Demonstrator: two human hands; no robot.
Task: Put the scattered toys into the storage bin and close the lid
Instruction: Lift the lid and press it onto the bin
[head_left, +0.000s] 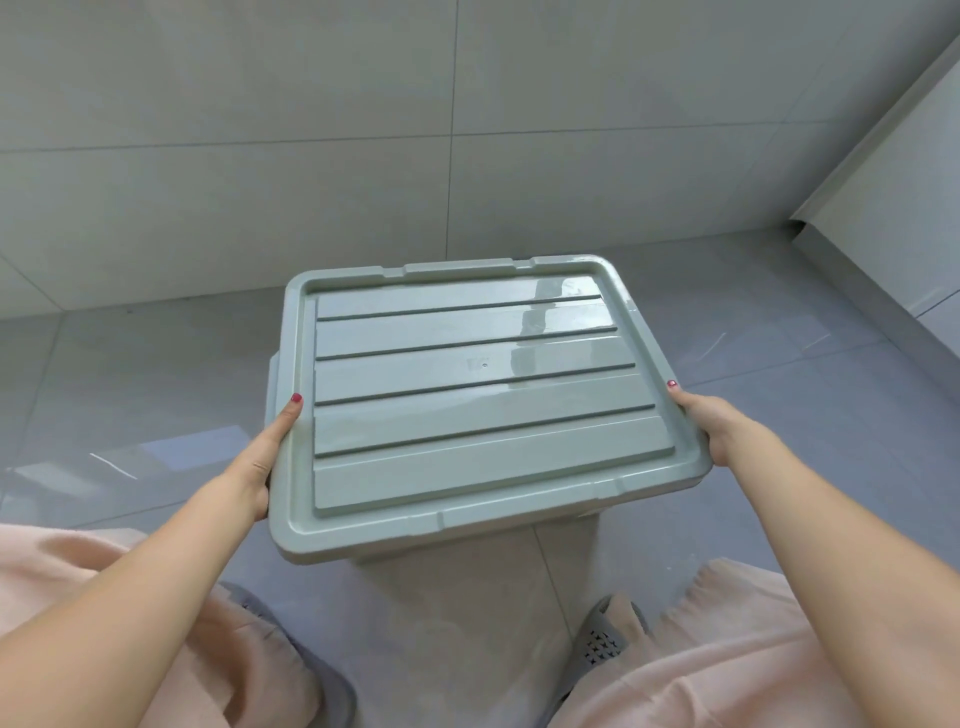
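A grey-green plastic lid with raised slats covers the storage bin, whose pale wall shows only below the lid's near edge. The lid looks slightly tilted, with its near left corner jutting past the bin. My left hand grips the lid's left rim, thumb on top. My right hand grips the right rim the same way. No toys are visible; the bin's inside is hidden by the lid.
The bin stands on a grey tiled floor close to a tiled wall. A white cabinet or ledge runs along the right. My knees in pink trousers and grey slippers are at the bottom.
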